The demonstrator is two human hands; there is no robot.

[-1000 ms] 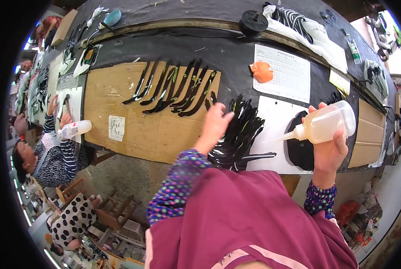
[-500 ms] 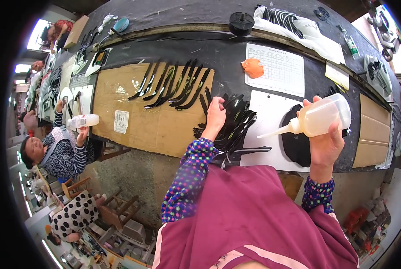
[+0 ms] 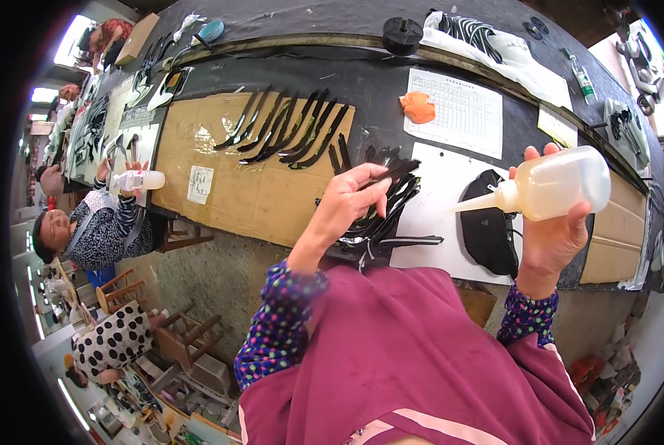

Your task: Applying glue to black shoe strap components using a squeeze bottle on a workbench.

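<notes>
My left hand (image 3: 337, 205) pinches a short black strip (image 3: 404, 169) between thumb and fingers, above a heap of black strips (image 3: 392, 211). In my right hand (image 3: 553, 243) lies a translucent squeeze bottle (image 3: 569, 183), tipped on its side. Its long thin nozzle (image 3: 476, 202) points left over a white sheet (image 3: 437, 194). Below the nozzle rests a black fabric piece (image 3: 489, 241) with what looks like a zipper. Several black strips (image 3: 313, 133) are laid side by side on a flat cardboard sheet (image 3: 246, 204) to the left.
Farther back lie a printed form (image 3: 469, 111), an orange crumpled piece (image 3: 418, 107) and a black spool (image 3: 402, 35). A long rail (image 3: 302, 43) crosses the table. At left, a co-worker (image 3: 87, 230) holds another bottle (image 3: 140, 180). More cardboard (image 3: 612, 237) lies at right.
My left hand has lifted from the heap toward me and now has a black strip in its fingers. My right hand has shifted slightly right with the bottle, uncovering more of the black fabric piece.
</notes>
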